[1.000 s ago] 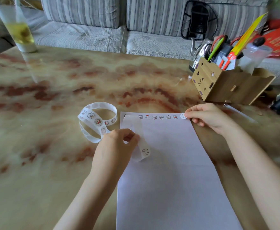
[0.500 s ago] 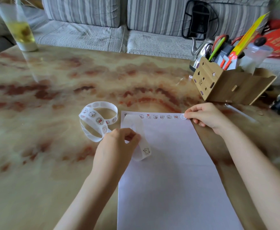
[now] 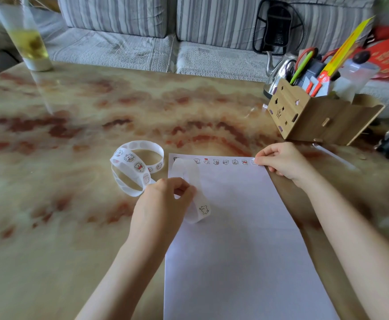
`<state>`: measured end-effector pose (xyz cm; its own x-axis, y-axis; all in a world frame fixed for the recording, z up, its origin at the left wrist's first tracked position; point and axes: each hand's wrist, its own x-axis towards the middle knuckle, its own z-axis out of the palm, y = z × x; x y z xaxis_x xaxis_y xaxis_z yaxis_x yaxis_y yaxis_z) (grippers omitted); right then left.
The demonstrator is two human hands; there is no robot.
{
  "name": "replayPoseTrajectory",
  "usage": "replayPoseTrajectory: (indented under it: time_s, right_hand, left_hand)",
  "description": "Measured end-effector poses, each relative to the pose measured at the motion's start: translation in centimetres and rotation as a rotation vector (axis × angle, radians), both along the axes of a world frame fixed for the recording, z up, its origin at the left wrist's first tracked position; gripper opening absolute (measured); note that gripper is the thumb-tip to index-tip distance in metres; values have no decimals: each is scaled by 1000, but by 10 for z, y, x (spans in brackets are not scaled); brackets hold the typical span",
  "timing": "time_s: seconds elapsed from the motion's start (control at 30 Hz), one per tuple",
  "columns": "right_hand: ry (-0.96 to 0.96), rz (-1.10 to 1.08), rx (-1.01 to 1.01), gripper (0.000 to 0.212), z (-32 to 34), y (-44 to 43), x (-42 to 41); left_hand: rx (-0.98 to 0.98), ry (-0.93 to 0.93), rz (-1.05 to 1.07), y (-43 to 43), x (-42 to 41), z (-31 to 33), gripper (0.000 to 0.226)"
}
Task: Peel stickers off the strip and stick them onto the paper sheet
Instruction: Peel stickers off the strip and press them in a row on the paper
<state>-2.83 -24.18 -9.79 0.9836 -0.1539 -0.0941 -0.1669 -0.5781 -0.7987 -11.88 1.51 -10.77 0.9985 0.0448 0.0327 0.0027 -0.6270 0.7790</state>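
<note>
A white paper sheet (image 3: 235,239) lies on the marble table, with a row of small cartoon stickers (image 3: 221,161) along its top edge. My left hand (image 3: 163,204) pinches the white sticker strip (image 3: 138,167), which coils in loops to the left and curls over the sheet's top left; one sticker shows on its hanging end (image 3: 203,209). My right hand (image 3: 283,160) has its fingers curled at the sheet's top right corner, fingertip pressing a round sticker (image 3: 254,161) onto the paper.
A wooden organiser (image 3: 315,118) with scissors and pens stands at the back right, a metal kettle (image 3: 278,75) behind it. A glass of yellow drink (image 3: 27,42) is at the far left corner. A striped sofa (image 3: 165,31) runs behind the table.
Almost nothing moved: my right hand stays at the sheet's top right corner on the sticker, and my left hand keeps holding the strip in the same place.
</note>
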Motion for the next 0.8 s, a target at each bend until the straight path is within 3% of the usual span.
replayPoseTrajectory:
  time_s: [0.2,0.33,0.53,0.63,0.8]
  right_hand:
    - [-82,-4,-12,8,-5,2,-1]
    - [-75,-39,-28,22,-9,-5,0]
    - [-81,-98,129,16,-9,-6,0]
    - [-96,-59,57,20,-12,-2,2]
    - [-139,-103,2,7,-13,-1,2]
  left_hand:
    - [3,-4,-1,0,0,0,20]
    - [8,-2,5,0,0,0,20]
    - [21,4,0,0,0,2,21]
    - [18,5,1,0,-1,3,22]
    - [-13,4,9,-1,-1,2,22]
